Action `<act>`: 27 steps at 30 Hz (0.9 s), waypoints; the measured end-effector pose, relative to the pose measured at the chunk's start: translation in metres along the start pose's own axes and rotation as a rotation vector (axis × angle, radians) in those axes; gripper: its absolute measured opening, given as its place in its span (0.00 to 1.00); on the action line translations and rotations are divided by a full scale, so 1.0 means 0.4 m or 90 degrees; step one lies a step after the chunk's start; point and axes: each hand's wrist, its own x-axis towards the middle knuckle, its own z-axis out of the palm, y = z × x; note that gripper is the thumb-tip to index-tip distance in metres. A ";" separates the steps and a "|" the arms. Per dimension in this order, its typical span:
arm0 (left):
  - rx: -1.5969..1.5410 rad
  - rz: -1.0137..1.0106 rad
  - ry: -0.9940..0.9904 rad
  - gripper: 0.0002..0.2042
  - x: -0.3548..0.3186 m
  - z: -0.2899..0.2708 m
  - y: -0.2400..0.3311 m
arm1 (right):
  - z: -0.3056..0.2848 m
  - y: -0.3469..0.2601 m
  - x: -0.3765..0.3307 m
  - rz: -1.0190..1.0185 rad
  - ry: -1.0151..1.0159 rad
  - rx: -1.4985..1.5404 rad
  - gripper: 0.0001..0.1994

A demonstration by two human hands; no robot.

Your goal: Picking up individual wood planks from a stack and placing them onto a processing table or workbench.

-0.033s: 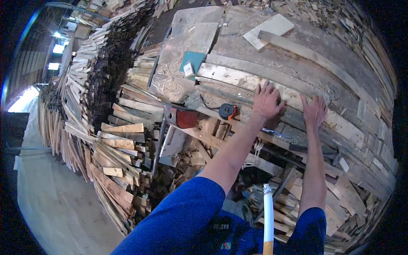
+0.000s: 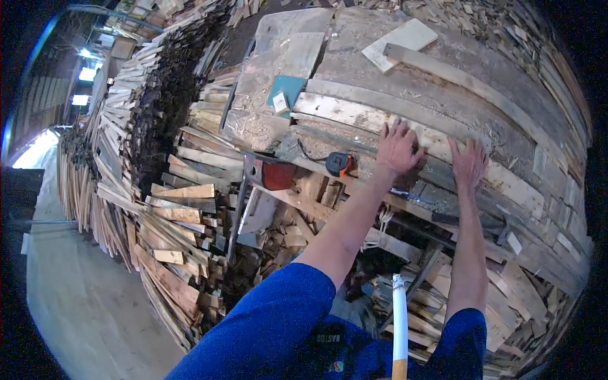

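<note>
While your left hand [image 2: 398,153] and right hand [image 2: 470,167] rest apart, fingers spread and clamped on nothing, the long pale board [image 2: 432,141] lies beneath them, running along the worktop [image 2: 256,126] from ten o'clock towards four. Your right hand sits at about three o'clock from your left; that spacing likely steadies the wood. Between eight and nine o'clock from your left hand, the black-and-orange tape measure [image 2: 338,164] stands near the front edge, probably parked for easy reach. At ten o'clock, a small white block [image 2: 280,102] overlaps a teal sheet [image 2: 291,87] by the board's end, perhaps just set aside. A cigarette [image 2: 399,323] rises from six o'clock, seemingly in your mouth, which would free both hands. Your blue shirt [image 2: 272,310] bears pale lettering [image 2: 328,338] and a small coloured emblem [image 2: 336,366]; no legible label shows on the tape measure.
</note>
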 end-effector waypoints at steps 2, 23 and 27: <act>0.002 0.011 0.035 0.22 -0.002 0.001 -0.003 | 0.009 0.001 0.006 0.003 0.006 -0.013 0.27; 0.037 0.004 0.042 0.26 0.006 -0.041 0.016 | -0.016 -0.006 0.032 0.005 0.016 0.070 0.18; -0.018 -0.023 0.024 0.25 0.022 -0.023 0.035 | -0.020 0.015 0.054 0.028 -0.063 0.007 0.21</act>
